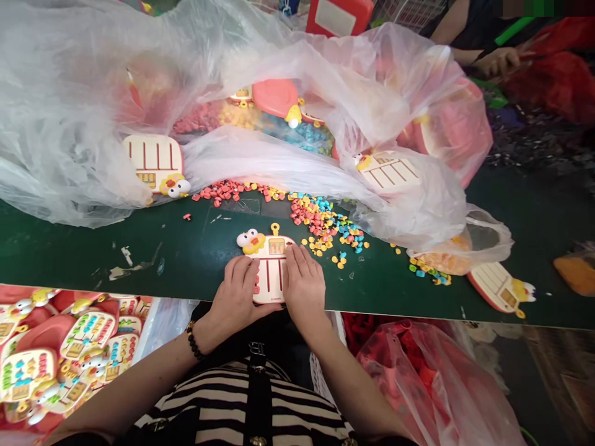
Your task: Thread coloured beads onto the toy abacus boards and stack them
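Note:
A cream and pink toy game board (274, 280) with dark vertical slots and a yellow duck head with bulging eyes lies at the table's near edge. My left hand (236, 286) closes on its left side, where several small pink pieces (256, 282) sit in a column. On the opposite side, my right hand (307, 286) grips the board, its fingertips near the top right corner by a small dark red spot. Whether a piece is under those fingertips is hidden. Beyond the board, loose small pink, yellow and blue pieces (320, 223) are scattered on the green tabletop (186, 248).
Large clear plastic bags (223, 155) of parts line the far side. More boards lie at left (153, 155), upper right (390, 172) and far right (495, 286). Boards filled with pieces (88, 334) are heaped at lower left. Another person's hand (499, 62) shows at upper right.

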Demonstrator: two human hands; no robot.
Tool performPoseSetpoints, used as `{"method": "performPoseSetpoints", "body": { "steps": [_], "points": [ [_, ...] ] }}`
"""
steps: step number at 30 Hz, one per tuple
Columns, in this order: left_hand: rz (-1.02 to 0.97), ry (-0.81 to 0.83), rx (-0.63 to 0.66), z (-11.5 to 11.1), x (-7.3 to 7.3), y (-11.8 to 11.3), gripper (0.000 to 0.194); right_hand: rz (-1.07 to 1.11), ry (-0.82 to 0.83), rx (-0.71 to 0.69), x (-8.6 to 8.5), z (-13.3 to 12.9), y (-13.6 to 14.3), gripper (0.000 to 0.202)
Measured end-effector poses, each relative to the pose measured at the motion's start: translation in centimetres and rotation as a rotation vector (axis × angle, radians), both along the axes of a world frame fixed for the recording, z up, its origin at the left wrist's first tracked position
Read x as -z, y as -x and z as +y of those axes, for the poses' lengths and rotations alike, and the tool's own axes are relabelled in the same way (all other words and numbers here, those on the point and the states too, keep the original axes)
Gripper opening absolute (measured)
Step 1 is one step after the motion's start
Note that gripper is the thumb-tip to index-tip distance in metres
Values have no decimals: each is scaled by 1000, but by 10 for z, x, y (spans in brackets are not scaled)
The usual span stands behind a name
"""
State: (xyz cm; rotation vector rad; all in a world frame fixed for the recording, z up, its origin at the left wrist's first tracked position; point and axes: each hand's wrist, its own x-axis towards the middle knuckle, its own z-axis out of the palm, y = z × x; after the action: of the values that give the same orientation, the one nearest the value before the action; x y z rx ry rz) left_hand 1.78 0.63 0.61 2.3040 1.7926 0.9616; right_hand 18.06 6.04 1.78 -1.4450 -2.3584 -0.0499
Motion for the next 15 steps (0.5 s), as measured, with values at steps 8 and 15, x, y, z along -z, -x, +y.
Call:
{"method": "performPoseSetpoints", "body": {
  "steps": [8, 15],
  "points": [
    [-60, -46, 35, -1, 1, 4, 63, -3, -71, 73, 7, -28, 13, 42],
    [-55, -54, 42, -1, -1, 3, 61, -93, -41, 28, -1, -22, 11, 39]
  ]
}}
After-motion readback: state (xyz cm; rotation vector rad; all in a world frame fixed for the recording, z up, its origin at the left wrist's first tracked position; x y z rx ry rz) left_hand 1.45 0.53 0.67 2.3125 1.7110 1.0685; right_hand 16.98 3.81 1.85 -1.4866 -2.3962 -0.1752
